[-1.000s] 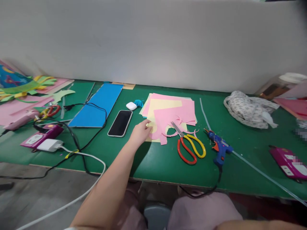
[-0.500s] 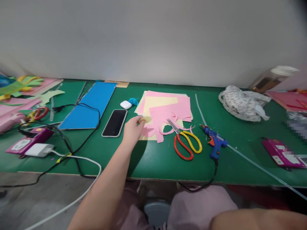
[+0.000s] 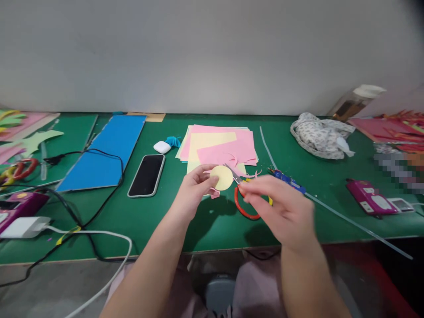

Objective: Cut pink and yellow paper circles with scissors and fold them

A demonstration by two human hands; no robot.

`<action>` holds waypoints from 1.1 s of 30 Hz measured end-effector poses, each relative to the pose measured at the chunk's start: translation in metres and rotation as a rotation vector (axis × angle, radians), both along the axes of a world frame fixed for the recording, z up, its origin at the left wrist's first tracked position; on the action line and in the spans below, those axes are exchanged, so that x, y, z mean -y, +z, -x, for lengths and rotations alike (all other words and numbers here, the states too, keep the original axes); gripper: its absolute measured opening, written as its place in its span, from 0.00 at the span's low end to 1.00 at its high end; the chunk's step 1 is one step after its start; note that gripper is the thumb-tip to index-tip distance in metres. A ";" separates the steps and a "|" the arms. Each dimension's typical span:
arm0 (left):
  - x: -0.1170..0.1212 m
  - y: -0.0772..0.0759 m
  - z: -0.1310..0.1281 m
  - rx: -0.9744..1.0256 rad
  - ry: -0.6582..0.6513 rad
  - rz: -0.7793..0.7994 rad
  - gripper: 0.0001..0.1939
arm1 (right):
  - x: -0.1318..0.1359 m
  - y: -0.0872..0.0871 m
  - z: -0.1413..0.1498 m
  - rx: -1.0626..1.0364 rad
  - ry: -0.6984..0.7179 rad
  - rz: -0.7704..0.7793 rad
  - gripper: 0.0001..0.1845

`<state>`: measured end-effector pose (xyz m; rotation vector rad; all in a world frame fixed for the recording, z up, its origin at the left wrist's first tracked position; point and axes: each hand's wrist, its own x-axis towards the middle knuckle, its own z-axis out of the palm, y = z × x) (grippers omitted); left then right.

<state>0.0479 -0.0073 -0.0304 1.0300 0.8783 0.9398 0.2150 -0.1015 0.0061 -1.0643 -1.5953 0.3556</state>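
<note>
My left hand (image 3: 195, 190) pinches a pale yellow paper circle (image 3: 223, 178) by its left edge, above the pink and yellow sheets. My right hand (image 3: 281, 207) is slightly blurred, to the right of the circle, thumb and fingertips drawn together; what they hold, if anything, cannot be made out. Beneath and behind it are scissors (image 3: 247, 215) with one red and one yellow handle loop, partly covered by the hand. Pink paper offcuts (image 3: 215, 193) show below the circle. Behind lies a stack of pink and yellow paper (image 3: 228, 150).
A phone (image 3: 146, 176), a white case (image 3: 162, 147) and a blue board (image 3: 106, 150) lie left. Cords and a purple power strip (image 3: 29, 205) sit farther left. To the right are a blue glue gun (image 3: 286, 179), a patterned cloth bundle (image 3: 319, 137) and another purple strip (image 3: 369, 197).
My left hand has lifted the yellow circle and moved right with it. My right hand has come up from the lower edge to over the scissors. The view has shifted right.
</note>
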 end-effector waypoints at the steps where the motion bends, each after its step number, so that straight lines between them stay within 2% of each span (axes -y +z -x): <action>1: 0.000 -0.001 0.000 -0.003 -0.008 -0.002 0.20 | -0.008 -0.005 -0.002 0.065 -0.018 -0.011 0.10; 3: -0.002 -0.002 0.001 -0.018 0.000 -0.002 0.19 | -0.025 -0.017 -0.012 0.167 -0.111 0.002 0.11; 5: -0.005 -0.004 0.004 -0.036 0.029 0.005 0.18 | -0.041 -0.028 -0.035 0.263 -0.302 0.039 0.10; 6: -0.006 -0.005 0.006 -0.044 0.042 0.010 0.18 | -0.048 -0.032 -0.050 0.340 -0.431 0.106 0.10; 8: -0.009 -0.006 0.008 -0.051 0.054 0.017 0.19 | -0.060 -0.037 -0.083 0.625 -0.636 0.375 0.15; 10: -0.010 -0.008 0.010 -0.053 0.045 0.015 0.19 | -0.068 -0.038 -0.113 0.742 -0.617 0.498 0.15; 13: -0.011 -0.009 0.010 -0.063 0.028 0.014 0.18 | -0.078 -0.037 -0.142 0.889 -0.501 0.623 0.15; 20: -0.010 -0.009 0.009 -0.065 0.026 0.004 0.19 | -0.090 -0.032 -0.151 1.062 -0.450 0.760 0.08; 26: -0.010 -0.005 0.011 -0.083 0.022 0.003 0.20 | -0.097 -0.036 -0.154 1.037 -0.502 0.728 0.11; 30: -0.011 -0.005 0.011 -0.069 0.025 0.008 0.19 | -0.100 -0.036 -0.155 0.941 -0.588 0.629 0.12; 33: -0.010 -0.005 0.011 -0.067 0.027 0.001 0.19 | -0.102 -0.029 -0.145 0.830 -0.669 0.516 0.13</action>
